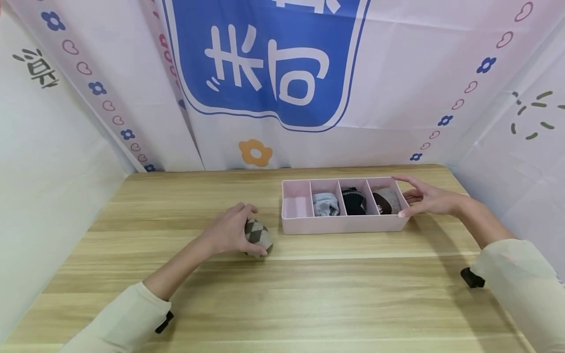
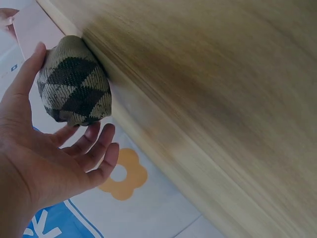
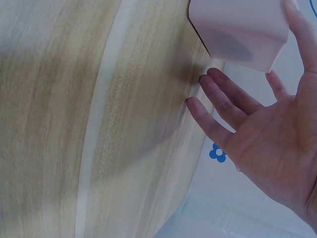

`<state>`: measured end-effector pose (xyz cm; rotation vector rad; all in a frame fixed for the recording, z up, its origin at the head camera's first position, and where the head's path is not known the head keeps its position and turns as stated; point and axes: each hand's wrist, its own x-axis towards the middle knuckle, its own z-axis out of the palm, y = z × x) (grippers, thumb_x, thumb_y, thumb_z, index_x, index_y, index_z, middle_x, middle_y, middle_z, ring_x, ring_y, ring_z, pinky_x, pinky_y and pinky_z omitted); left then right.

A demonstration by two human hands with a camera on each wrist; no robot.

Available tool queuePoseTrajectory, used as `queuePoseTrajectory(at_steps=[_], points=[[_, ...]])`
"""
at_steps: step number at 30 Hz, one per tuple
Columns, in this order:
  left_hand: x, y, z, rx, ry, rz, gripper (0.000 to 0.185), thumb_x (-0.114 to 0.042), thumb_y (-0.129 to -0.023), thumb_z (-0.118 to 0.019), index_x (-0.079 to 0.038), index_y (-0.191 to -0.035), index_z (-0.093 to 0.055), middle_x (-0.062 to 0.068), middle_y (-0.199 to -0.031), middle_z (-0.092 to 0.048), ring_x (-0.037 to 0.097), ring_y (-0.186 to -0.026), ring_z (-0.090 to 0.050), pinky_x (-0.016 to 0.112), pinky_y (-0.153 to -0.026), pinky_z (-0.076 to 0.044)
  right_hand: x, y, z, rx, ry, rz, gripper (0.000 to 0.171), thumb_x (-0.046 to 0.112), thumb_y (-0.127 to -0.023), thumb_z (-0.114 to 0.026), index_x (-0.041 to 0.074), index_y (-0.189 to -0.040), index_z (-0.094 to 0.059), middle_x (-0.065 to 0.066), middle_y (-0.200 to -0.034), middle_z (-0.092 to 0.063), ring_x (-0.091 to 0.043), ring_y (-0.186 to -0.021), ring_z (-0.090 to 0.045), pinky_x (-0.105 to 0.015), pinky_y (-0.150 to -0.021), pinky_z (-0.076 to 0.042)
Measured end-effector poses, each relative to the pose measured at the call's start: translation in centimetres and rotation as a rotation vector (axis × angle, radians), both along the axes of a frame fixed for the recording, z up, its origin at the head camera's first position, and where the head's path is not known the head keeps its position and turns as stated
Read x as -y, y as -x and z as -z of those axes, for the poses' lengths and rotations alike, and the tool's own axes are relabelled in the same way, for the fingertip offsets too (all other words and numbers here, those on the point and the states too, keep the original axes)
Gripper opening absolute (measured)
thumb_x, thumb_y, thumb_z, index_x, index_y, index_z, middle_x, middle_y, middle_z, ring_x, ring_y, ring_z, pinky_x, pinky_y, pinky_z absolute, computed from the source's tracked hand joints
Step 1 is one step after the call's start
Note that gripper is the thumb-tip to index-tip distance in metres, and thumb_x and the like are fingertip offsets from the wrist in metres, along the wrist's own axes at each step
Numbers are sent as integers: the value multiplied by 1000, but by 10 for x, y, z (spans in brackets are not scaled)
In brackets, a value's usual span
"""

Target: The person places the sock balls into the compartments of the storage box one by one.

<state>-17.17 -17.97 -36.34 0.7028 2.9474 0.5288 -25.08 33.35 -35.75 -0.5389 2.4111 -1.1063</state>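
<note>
A rolled sock (image 1: 259, 236) with a grey and brown diamond pattern lies on the wooden table (image 1: 282, 294), left of a pink tray (image 1: 340, 224). My left hand (image 1: 255, 229) cups the roll, thumb on one side and fingers (image 2: 101, 144) on the other. The same sock (image 2: 74, 89) fills the left wrist view. The tray has several compartments. The leftmost is empty; the others hold a light blue roll (image 1: 325, 204), a black striped roll (image 1: 354, 201) and a brown-grey roll (image 1: 386, 201). My right hand (image 1: 398, 196) spans the tray's right end with straight fingers (image 3: 223, 99), thumb on the front corner.
Printed cloth walls (image 1: 265, 73) enclose the table at the back and on both sides. Bare tabletop stretches in front of the tray and to the far left. Black wrist mounts (image 1: 472, 278) sit on both sleeves.
</note>
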Motion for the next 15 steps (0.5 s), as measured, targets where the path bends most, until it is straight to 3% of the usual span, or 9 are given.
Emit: queuePoseTrajectory(at_steps=[8,15], points=[[3,0,0,11,-1,14,80,-44,-68,-93,0,-126,-58,10,-108,-62,22,-88,-60,38,-73,-54,0,0,-1,2,8,-5,103,11,-89,-79,11,-165,-9,-45,-150,-37,-59,-140,-38,-64,-110,-40],[4,-1,-1,43,-61,14,82,-30,-69,-90,-1,-136,-53,10,-119,-63,26,-101,-62,45,-83,-55,0,0,0,10,9,-3,103,12,-89,-79,12,-165,-9,-45,-150,-37,-59,-140,-38,-65,-110,-39]])
